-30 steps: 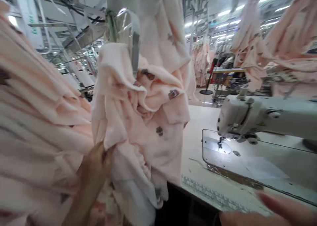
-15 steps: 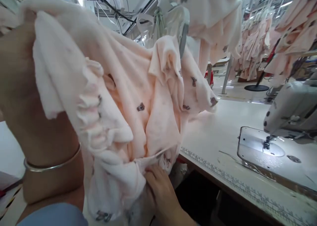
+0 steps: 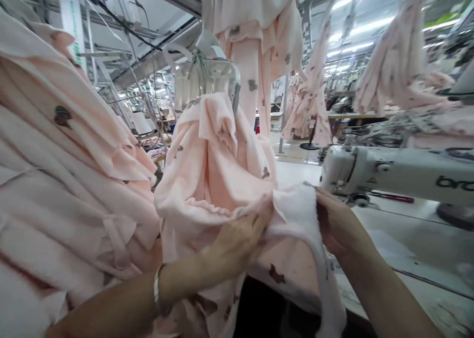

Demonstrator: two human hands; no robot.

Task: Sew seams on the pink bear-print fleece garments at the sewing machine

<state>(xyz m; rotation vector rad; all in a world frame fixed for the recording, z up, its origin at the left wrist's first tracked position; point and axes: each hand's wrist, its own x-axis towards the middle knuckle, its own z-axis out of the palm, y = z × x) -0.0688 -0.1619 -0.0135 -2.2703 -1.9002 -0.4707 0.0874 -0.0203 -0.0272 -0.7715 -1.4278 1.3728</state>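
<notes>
A pale pink, fleecy garment (image 3: 237, 177) with small dark printed motifs hangs in front of me, its upper part at a grey clip hanger (image 3: 207, 76). My left hand (image 3: 240, 236), with a silver bangle at its wrist, is closed on the garment's gathered seam. To its right, my right hand (image 3: 338, 224) pinches the outer edge of a whitish panel of the same garment, some of its fingers hidden behind the cloth. The panel is stretched between both hands, and its lower edge curves down loosely.
More pink garments (image 3: 74, 180) hang close on the left, and others (image 3: 252, 46) hang behind the hanger. On the right a white sewing machine (image 3: 392, 172) stands on a pale worktable (image 3: 400, 274). A metal rail (image 3: 174, 2) runs overhead.
My left hand has come down from the upper left to the garment's middle. My right hand has moved up and right, spreading the panel. The view has shifted, showing more hanging garments at left.
</notes>
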